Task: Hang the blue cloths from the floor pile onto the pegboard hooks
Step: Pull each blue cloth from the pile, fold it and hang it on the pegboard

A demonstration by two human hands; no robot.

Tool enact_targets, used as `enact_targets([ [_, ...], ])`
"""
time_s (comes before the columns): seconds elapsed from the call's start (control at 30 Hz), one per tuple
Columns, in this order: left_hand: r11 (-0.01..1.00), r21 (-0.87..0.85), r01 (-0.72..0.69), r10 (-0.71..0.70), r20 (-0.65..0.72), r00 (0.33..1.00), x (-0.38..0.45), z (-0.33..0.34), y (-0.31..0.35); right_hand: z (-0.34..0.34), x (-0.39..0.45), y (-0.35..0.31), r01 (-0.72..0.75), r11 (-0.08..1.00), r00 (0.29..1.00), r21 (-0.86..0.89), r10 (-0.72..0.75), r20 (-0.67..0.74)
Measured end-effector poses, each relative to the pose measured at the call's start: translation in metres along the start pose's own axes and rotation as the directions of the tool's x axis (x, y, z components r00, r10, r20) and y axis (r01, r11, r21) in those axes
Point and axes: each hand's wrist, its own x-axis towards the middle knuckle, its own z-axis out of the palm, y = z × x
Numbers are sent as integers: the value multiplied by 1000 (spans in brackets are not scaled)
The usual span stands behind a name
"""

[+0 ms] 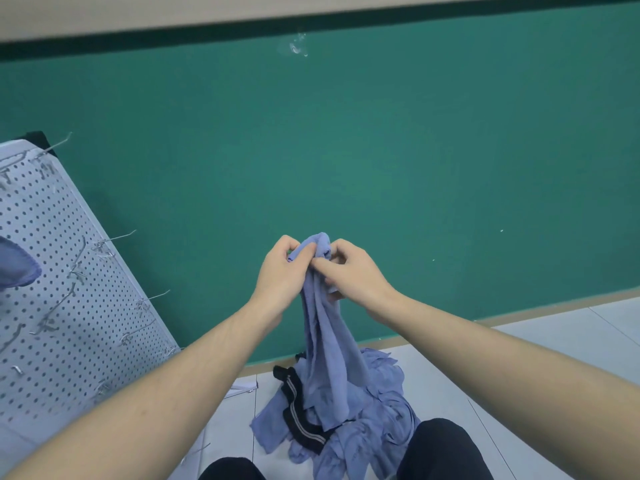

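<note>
Held cloth: a blue cloth (323, 327) is hanging in mid-air before the green wall (346, 150), gathered into a bunch at its top and draping down in long folds; its lower end is reaching the pile below.
Left hand: the left hand (280, 271) is gripping the left side of the bunched top, fingers curled round the fabric.
Right hand: the right hand (353, 275) is pinching the right side of the same bunch, thumb and fingers closed on the fabric, just beside the left hand; both hands are holding the cloth at about the same height.
Floor pile: a heap of blue cloths (374, 410) is lying on the pale tiled floor (571, 334) at the foot of the wall, directly under the held cloth.
Dark item: a black piece with light stripes (301, 414) is lying tangled in the left part of the pile.
Pegboard: a white pegboard (69, 323) is standing at the left, tilted in this view, with thin metal hooks (114, 239) sticking out of it at several heights.
Hung cloth: one blue cloth (17, 265) is hanging at the far left of the board, partly cut off by the frame edge.
Person: dark-clad knees (443, 448) are showing at the bottom edge, the right one touching the pile.
</note>
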Motion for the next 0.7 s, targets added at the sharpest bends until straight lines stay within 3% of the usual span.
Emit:
enact_targets([
  [0.17,989,-140,44,-32,88,996,-3,-6,-1,-7,-4,-8,-51,987,997,154,40,72],
  [0.33,999,-50,5,-1,82,997,-1,-7,-1,-20,-3,-5,-107,973,964,204,51,260],
  [0.4,998,-61,-8,13,79,997,4,-9,1,-23,-2,0,-97,963,967,252,31,253],
  [0.47,994,-107,-13,22,84,996,7,-12,6,-28,2,8,-72,941,987,331,19,160],
  [0.57,978,-208,-10,34,112,993,11,-20,15,-36,8,29,33,990,995,140,-46,85],
  [0.7,935,-354,27,42,188,981,11,-27,27,-32,5,56,18,1000,959,9,-20,282],
])
